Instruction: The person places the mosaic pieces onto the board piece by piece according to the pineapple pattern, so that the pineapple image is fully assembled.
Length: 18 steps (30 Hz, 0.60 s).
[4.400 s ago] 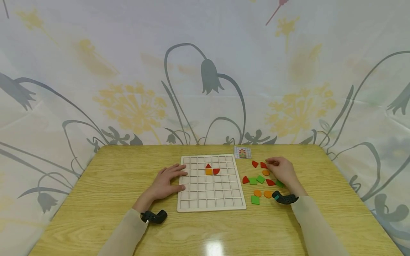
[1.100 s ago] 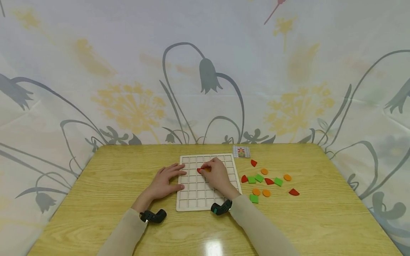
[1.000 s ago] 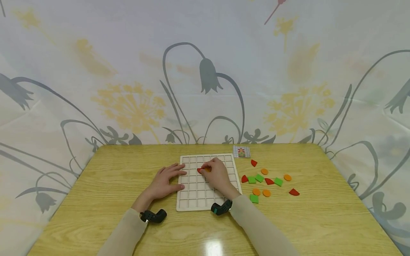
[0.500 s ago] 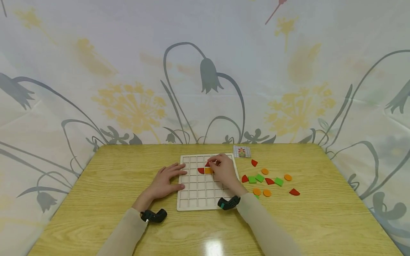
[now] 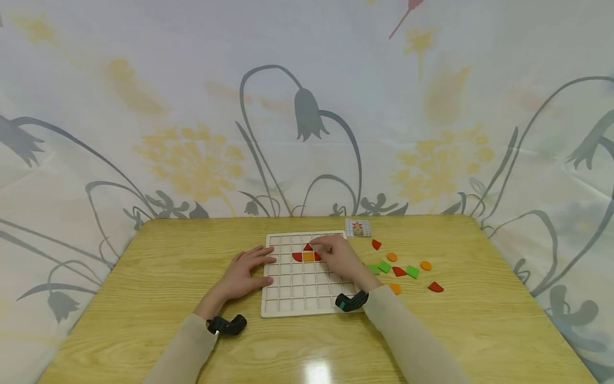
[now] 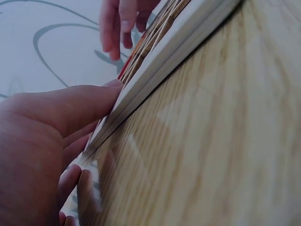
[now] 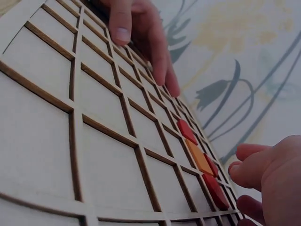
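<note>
A white gridded board [image 5: 288,293] lies on the table. My left hand [image 5: 240,274] rests at its left edge with the fingers spread, thumb on the rim in the left wrist view. On the grid, an orange square [image 5: 308,257] sits between two red quarter-circle pieces; the left one [image 5: 297,257] shows fully, while my right hand partly covers the right one [image 5: 317,256]. Above the square is a red triangle [image 5: 307,247]. My right hand [image 5: 342,258] hovers over the board's upper right, its index fingertip close to the triangle. Nothing shows between its loosely bent fingers [image 7: 249,172].
A small picture card [image 5: 357,228] lies behind the board's far right corner. Right of the board are scattered red quarter-circles [image 5: 435,287], orange discs [image 5: 426,265] and green squares [image 5: 412,272]. My right forearm hides some of these pieces.
My right hand brought a red quarter-circle from the loose pieces to the cell left of the orange square and released it. It then shifted right, past the triangle. The left hand stayed put.
</note>
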Available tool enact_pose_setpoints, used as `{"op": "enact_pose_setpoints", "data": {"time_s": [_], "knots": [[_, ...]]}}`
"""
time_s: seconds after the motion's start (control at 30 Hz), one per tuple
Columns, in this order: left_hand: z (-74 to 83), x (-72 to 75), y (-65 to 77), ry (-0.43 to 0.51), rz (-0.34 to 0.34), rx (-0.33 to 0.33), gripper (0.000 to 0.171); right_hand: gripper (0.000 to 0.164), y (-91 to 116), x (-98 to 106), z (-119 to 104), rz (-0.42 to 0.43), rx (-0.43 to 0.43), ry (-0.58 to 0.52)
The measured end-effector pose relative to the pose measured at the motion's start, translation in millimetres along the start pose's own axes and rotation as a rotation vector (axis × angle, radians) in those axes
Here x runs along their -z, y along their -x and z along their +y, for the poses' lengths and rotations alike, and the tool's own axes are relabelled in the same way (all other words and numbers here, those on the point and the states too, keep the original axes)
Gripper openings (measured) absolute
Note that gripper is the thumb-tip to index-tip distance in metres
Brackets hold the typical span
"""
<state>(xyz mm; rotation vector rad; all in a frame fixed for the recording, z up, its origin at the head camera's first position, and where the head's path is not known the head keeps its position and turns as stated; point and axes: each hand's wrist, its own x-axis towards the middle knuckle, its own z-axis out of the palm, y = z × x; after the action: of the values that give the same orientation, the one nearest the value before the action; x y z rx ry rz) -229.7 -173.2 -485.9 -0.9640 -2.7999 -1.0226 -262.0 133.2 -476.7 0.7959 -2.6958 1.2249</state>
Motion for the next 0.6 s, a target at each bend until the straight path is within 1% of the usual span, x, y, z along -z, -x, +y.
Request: {"op": "enact_pose_setpoints", "data": {"time_s": [0.07,0.13,0.23,0.37,0.47,0.6], "knots": [[0.4,1.5,0.3,0.004,-0.004,0.001,0.048,0.027,-1.6,-3.9,-1.1,-0.029,0.025,-0.002],[0.9,2.3,0.8,0.008,-0.009,0.002,0.048,0.027,-2.4,-6.8,-1.5,-0.034,0.03,0.008],[1.6,2.9,1.4,0.012,-0.006,0.004,0.048,0.026,-2.5,-8.2,-1.3,-0.025,0.018,0.023],[1.1,2.9,1.2,0.005,-0.001,0.002,0.048,0.026,0.3,-4.5,3.1,0.0,-0.019,0.006],[-0.4,1.8,0.8,0.001,-0.002,-0.001,0.048,0.024,7.1,4.8,9.3,0.033,-0.073,-0.021],[-0.6,1.0,0.1,-0.003,-0.006,0.0,0.049,0.021,24.0,28.8,20.4,0.08,-0.148,-0.027]]}}
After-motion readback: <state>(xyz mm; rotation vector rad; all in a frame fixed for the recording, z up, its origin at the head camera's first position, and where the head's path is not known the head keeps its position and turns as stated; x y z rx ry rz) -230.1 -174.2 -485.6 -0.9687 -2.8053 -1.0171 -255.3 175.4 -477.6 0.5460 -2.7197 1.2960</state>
